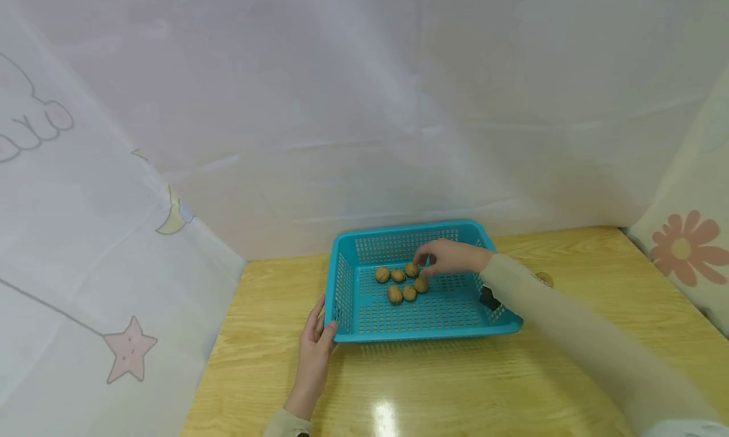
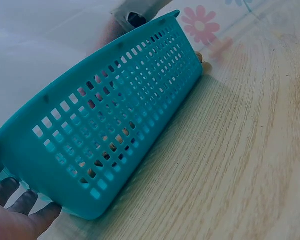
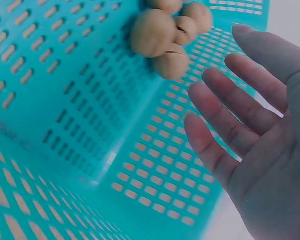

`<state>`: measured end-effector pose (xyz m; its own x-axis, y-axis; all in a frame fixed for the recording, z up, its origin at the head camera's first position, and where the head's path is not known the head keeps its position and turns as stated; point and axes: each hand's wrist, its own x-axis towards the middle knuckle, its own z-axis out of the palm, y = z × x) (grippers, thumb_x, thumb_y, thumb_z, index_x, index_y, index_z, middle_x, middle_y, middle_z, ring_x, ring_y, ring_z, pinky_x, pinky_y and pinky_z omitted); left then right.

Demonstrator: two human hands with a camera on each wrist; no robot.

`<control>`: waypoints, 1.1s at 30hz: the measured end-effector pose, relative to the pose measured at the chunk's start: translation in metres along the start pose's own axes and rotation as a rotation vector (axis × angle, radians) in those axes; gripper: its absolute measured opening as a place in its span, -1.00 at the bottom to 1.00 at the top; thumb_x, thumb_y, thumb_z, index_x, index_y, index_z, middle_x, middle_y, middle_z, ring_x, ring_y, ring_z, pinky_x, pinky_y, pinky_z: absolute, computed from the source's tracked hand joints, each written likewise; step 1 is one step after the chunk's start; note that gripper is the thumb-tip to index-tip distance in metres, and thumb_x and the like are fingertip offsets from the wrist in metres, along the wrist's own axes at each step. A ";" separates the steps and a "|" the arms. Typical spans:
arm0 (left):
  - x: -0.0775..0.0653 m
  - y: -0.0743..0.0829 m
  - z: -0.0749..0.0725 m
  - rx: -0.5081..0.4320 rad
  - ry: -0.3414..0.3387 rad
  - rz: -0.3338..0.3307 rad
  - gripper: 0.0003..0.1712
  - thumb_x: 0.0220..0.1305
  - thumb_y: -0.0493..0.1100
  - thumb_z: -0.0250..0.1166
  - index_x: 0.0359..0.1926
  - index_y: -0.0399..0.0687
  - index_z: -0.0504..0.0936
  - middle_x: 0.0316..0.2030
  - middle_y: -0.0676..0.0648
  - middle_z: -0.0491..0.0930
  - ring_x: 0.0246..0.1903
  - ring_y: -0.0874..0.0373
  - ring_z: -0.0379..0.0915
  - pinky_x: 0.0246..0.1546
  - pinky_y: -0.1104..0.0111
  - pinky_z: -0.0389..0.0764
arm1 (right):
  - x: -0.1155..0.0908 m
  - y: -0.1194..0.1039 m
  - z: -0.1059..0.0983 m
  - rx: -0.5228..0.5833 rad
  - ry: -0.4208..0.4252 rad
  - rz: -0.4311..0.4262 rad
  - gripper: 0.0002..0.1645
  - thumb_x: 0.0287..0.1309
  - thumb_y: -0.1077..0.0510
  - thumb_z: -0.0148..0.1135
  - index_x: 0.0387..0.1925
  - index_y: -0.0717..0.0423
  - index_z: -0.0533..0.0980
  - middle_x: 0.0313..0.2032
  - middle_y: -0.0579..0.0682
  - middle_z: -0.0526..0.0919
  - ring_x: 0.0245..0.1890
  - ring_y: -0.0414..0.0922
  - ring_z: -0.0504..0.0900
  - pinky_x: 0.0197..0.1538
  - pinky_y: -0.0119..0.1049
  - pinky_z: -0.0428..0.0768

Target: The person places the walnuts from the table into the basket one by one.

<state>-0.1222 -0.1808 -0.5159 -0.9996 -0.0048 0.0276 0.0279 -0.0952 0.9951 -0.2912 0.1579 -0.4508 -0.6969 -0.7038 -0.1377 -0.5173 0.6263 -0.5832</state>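
A turquoise plastic basket (image 1: 421, 335) with slotted walls sits on the table, several walnuts (image 1: 395, 294) grouped on its floor left of centre. My left hand (image 1: 316, 345) holds the basket's near-left corner, thumb at the rim. In the left wrist view, its fingers (image 2: 25, 202) touch the outer wall. My right hand (image 1: 452, 257) reaches into the basket over its right wall, fingertips beside the walnuts. The right wrist view shows that hand (image 3: 275, 150) with fingers spread and nothing in it, the walnuts (image 3: 152, 34) a little way from the fingertips.
Another walnut (image 1: 545, 279) lies on the wooden table (image 1: 273, 310), outside the basket to the right, partly behind my right sleeve (image 1: 569, 329). A pale cloth (image 1: 342, 140) hangs close behind the basket. A printed cloth (image 1: 91, 285) borders the table's left side.
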 end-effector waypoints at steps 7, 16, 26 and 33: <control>0.002 -0.001 -0.001 0.008 -0.002 0.013 -0.26 0.61 -0.22 0.10 0.66 -0.09 0.03 0.49 -0.39 0.26 0.42 -0.33 0.30 0.24 0.03 0.59 | -0.021 -0.013 -0.023 -0.030 0.062 -0.062 -0.61 0.39 0.07 0.36 0.17 0.11 0.63 0.10 0.03 0.71 -0.03 -0.08 0.67 0.07 -0.09 0.69; 0.002 0.000 0.000 -0.020 -0.003 -0.003 -0.26 0.60 -0.23 0.10 0.66 -0.05 0.04 0.51 -0.37 0.24 0.44 -0.30 0.28 0.29 0.01 0.55 | -0.061 -0.015 -0.043 -0.070 0.160 -0.137 -0.69 0.36 0.07 0.40 0.06 0.08 0.67 -0.01 -0.04 0.73 -0.16 -0.20 0.67 -0.14 -0.23 0.70; 0.002 -0.001 -0.001 -0.007 0.010 -0.018 -0.25 0.60 -0.23 0.11 0.66 -0.07 0.05 0.51 -0.37 0.25 0.44 -0.32 0.28 0.27 0.01 0.56 | -0.120 0.014 -0.047 -0.043 0.207 -0.048 -0.70 0.38 0.06 0.37 0.06 0.09 0.67 -0.02 -0.05 0.72 -0.17 -0.26 0.62 -0.21 -0.32 0.67; 0.002 0.000 0.000 0.003 0.007 -0.018 -0.24 0.61 -0.21 0.11 0.66 -0.12 0.01 0.52 -0.38 0.22 0.44 -0.33 0.27 0.27 0.01 0.57 | -0.155 0.028 -0.046 0.001 0.237 0.031 -0.69 0.40 0.12 0.35 0.10 0.15 0.65 0.01 -0.01 0.71 -0.15 -0.21 0.64 -0.22 -0.30 0.66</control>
<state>-0.1238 -0.1812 -0.5162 -0.9999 -0.0101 0.0089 0.0098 -0.0923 0.9957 -0.2207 0.3001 -0.4094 -0.8098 -0.5856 0.0358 -0.4930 0.6462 -0.5826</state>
